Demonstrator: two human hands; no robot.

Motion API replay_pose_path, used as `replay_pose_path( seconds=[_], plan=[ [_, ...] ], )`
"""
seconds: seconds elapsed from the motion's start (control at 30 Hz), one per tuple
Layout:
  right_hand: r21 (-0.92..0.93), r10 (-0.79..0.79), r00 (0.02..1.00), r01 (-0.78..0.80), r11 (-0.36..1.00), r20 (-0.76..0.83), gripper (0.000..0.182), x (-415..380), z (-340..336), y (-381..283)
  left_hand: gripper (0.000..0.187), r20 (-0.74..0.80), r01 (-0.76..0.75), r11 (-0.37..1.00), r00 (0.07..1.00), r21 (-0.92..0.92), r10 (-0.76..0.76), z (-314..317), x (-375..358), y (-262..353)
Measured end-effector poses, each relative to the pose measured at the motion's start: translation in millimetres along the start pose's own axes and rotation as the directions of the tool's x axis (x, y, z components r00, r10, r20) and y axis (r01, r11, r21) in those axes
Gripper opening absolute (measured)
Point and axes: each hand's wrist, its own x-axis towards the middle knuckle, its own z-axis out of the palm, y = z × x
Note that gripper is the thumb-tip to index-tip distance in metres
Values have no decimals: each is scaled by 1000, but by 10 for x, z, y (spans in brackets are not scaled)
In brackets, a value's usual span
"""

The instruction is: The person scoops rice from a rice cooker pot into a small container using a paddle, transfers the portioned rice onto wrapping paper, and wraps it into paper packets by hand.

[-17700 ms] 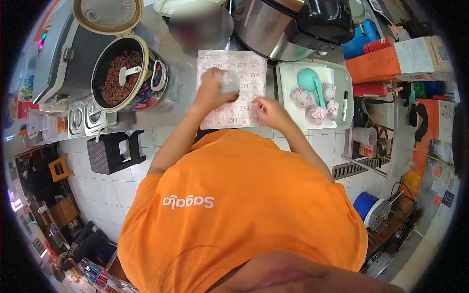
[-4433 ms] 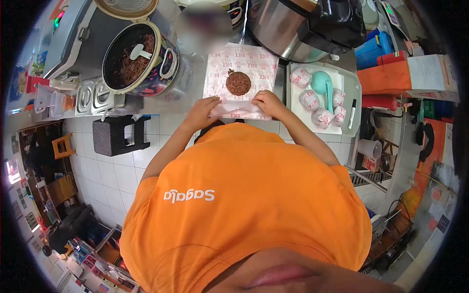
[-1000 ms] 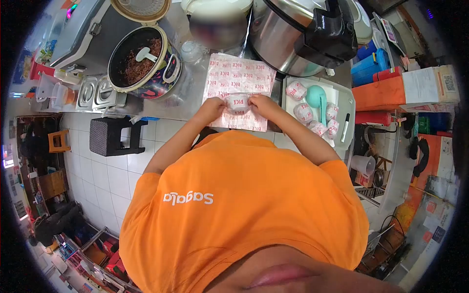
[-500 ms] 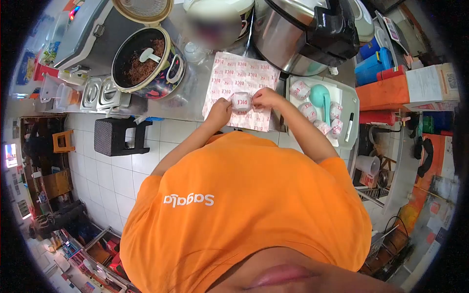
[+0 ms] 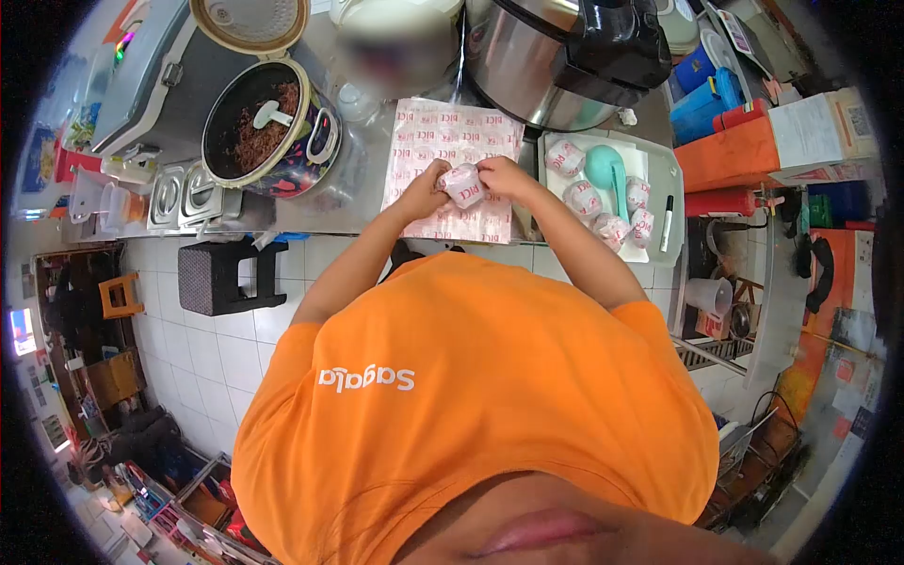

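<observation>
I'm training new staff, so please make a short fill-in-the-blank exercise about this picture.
The packet is held between the left hand and right hand; nearer the tray is the ____ hand.
The tray holds ____ wrapped balls.
The spatula in the pot is ____.
The shirt is ____.

Missing words: right; five; white; orange.

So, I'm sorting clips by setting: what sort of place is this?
Probably a small commercial kitchen or food stall: an open cooker of brownish rice, printed wrapping paper, and a tray of wrapped bundles point that way.
</observation>
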Motion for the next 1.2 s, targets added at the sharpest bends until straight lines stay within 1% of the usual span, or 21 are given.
replay_pose_path(
  seconds=[0.03,0.07,0.13,0.2,0.23,0.3,0.33,0.37,0.5,0.57,0.6,0.63,0.7,0.73,0.77,0.83,0.9,0.97,1.07,1.13,1.2],
  plan=[
    [3,3,1000,-3,1000,-5,27,-56,4,-27,44,21,149,983,989,-110,-147,-8,-61,304],
    [55,-70,996,73,996,-48,31,-100,23,-54,44,26,146,983,989,-110,-144,-9,-86,464],
    [104,-134,986,145,984,-98,36,-274,67,-223,50,71,251,968,965,23,-252,21,-131,644],
    [-178,-117,949,66,982,-293,48,-582,49,-625,54,7,235,971,972,-47,-235,112,-159,533],
    [-175,-108,941,53,983,-320,48,-705,-30,-758,58,-66,209,971,974,-117,-218,139,-127,503],
    [453,-105,992,122,883,-63,54,-902,-161,-902,71,-113,44,995,992,-94,-55,0,-121,912],
    [555,-67,992,-4,832,108,53,-961,-177,-873,78,-263,-326,945,914,-24,309,-38,-66,1060],
    [562,-57,995,-1,827,85,53,-1023,-176,-856,85,-378,-638,765,689,89,619,-78,-21,1178],
    [602,-124,938,-102,792,323,57,-1277,-162,-821,97,-107,-842,539,533,37,840,-196,260,1517],
    [477,-43,945,-124,870,324,56,-1311,-152,-664,98,353,-823,507,568,258,743,-196,285,1773],
    [586,-59,956,-126,800,286,58,-1373,-234,-692,97,424,-762,519,648,388,633,-177,292,1908],
    [587,-54,961,-122,800,272,58,-1435,-340,-713,97,429,-771,511,636,380,641,-159,315,1889],
    [144,73,994,-60,988,-87,61,-1515,-600,-686,87,271,-433,803,898,410,346,-150,352,1739],
    [212,92,951,-29,977,-296,63,-1430,-670,-411,83,207,-358,852,932,382,299,-208,364,1654],
    [268,116,869,20,963,-482,65,-1315,-745,-78,83,193,-348,855,936,385,294,-274,347,1540],
    [-129,-6,578,-173,976,-816,68,-1226,-1064,259,83,162,-299,859,954,415,253,-483,225,1262],
    [-366,-124,550,-355,861,-826,69,-1222,-1187,402,81,117,-142,913,988,383,105,-655,-28,973],
    [-459,-50,650,-478,749,-758,69,-1153,-1118,602,79,157,-83,900,988,428,17,-846,-280,657],
    [-519,-85,643,-525,674,-761,70,-955,-994,488,76,115,92,927,983,363,-143,-1187,-643,467],
    [-587,-376,455,-550,594,-807,66,-755,-769,26,72,51,161,927,981,340,-189,-1386,-884,362],
    [-631,-503,602,-2,776,-620,60,-280,-456,-499,71,20,262,925,960,274,-278,-1580,-1071,416]
  ],
)
